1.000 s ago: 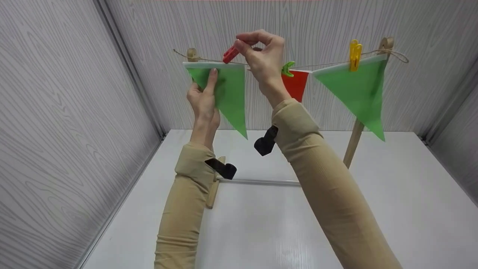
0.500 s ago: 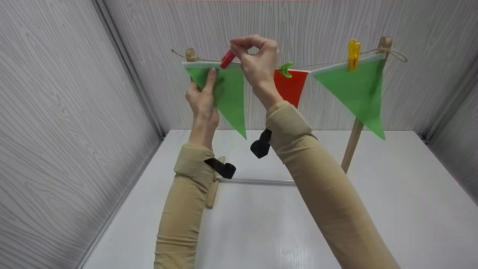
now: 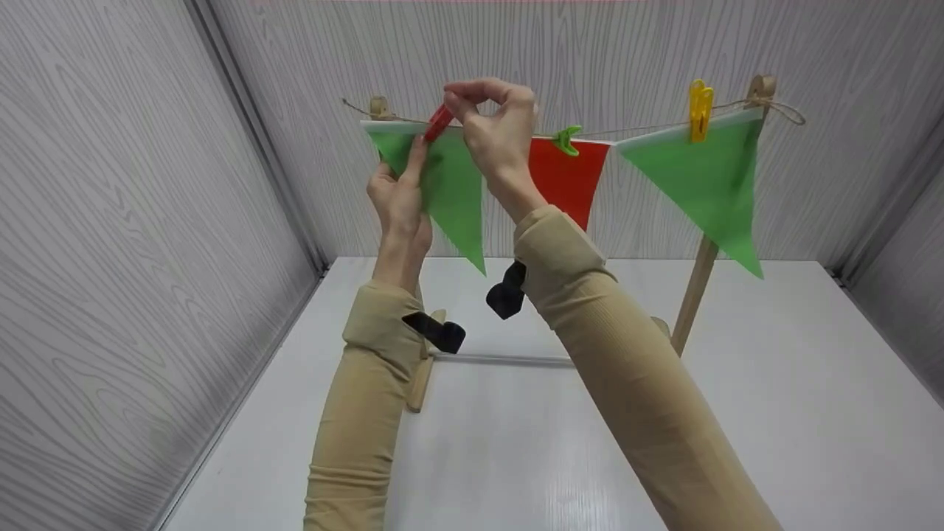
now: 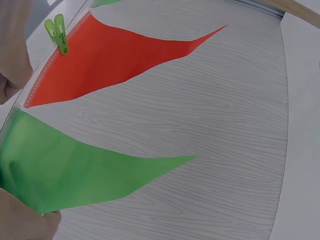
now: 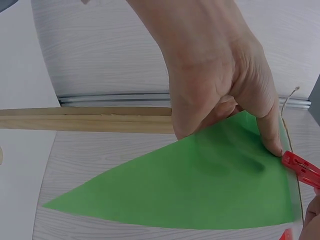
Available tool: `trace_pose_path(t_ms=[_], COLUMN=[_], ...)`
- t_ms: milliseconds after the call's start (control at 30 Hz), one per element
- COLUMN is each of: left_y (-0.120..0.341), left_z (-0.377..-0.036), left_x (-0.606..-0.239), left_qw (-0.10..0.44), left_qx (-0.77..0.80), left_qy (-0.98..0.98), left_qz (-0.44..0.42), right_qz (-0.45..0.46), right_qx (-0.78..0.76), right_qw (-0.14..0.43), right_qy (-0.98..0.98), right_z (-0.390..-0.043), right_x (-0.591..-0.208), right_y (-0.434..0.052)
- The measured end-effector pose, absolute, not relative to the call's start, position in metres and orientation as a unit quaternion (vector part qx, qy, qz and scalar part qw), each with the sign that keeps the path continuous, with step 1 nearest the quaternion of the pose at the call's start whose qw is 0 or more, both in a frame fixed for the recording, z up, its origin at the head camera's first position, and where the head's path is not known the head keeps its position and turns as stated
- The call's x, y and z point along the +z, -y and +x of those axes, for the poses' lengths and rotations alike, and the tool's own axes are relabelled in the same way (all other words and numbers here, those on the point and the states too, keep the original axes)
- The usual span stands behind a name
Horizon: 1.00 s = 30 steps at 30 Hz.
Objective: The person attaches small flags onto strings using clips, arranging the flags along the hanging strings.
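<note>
At the left end of a twine line, my left hand pinches a green pennant flag, thumb in front and fingers behind the cloth. My right hand pinches a red clothespin by its upper end, between thumb and index finger. In the right wrist view the red clothespin lies across the flag's white top edge and the twine, touching or very near the left thumb tip. Whether its jaws bite the cloth cannot be told. Part of the flag's top edge is hidden behind the right hand.
A red pennant hangs beside it under a green clothespin. Farther right, another green pennant hangs from a yellow clothespin. Wooden posts carry the line above a white tabletop.
My right hand has moved left and slightly down, bringing the red clothespin from above the line onto the green flag's top edge by the left thumb. The left hand has stayed in place.
</note>
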State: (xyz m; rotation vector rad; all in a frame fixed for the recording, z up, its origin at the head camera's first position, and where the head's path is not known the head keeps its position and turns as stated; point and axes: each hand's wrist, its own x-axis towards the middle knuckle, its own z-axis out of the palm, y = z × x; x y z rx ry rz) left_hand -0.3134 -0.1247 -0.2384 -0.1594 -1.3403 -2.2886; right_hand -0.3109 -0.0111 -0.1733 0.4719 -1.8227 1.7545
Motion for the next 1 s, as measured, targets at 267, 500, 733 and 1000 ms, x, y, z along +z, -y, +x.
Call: trace_pose_path(t_ms=[267,500,733,1000], left_y=[0.126,0.127,0.128,0.130], left_z=[-0.313,-0.313,-0.312,-0.311], left_x=[-0.238,-0.238,-0.240,-0.242], left_qw=[0.222,0.212,0.211,0.214], left_qx=[-0.849,-0.855,-0.850,-0.849], left_qy=[0.476,0.471,0.480,0.481], left_qz=[-0.053,-0.046,-0.046,-0.050], right_qz=[0.170,0.177,0.188,0.209], right_qx=[0.654,0.675,0.692,0.703], right_qw=[0.250,0.206,0.174,0.149], right_qy=[0.693,0.686,0.675,0.663], right_z=[-0.309,-0.310,-0.310,-0.309], right_x=[-0.174,-0.176,-0.178,-0.177], right_y=[0.011,0.007,0.004,0.000])
